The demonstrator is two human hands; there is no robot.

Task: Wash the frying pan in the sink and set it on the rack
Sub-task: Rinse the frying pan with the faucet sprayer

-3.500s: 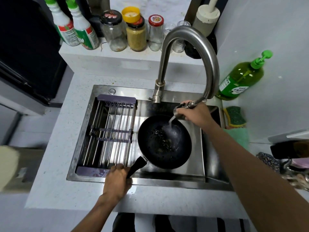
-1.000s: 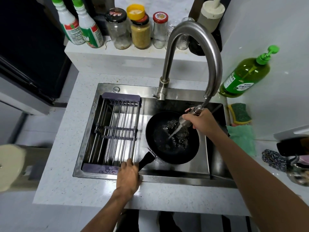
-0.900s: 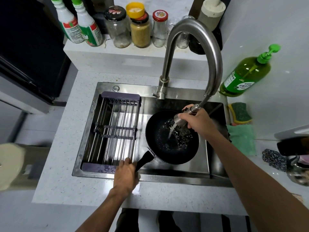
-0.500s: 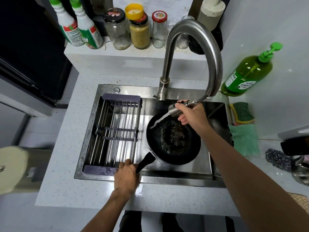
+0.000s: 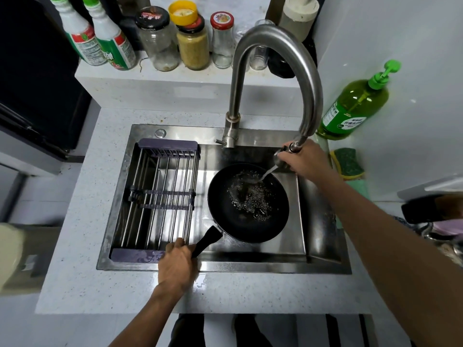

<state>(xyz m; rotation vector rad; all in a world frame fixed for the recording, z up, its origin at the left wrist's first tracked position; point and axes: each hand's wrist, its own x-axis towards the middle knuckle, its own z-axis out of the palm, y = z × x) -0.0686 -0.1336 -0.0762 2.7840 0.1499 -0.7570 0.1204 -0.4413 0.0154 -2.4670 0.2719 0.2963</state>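
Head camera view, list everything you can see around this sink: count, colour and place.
frying pan: one, black, in the sink, water spraying in
sink: one, steel
rack: one, purple ends, across sink's left half
faucet: one, steel
spray head: one, pulled out
soap bottle: one, green, right counter
sponge: one, green and yellow, beside sink
jars: several, back ledge
spray bottles: two, white and green, ledge left
left hand: gripping the pan handle
right hand: holding the spray head

dim, even overhead light, glare on the wet sink (image 5: 250, 267) steel, wide-angle bending and softness at the edges.
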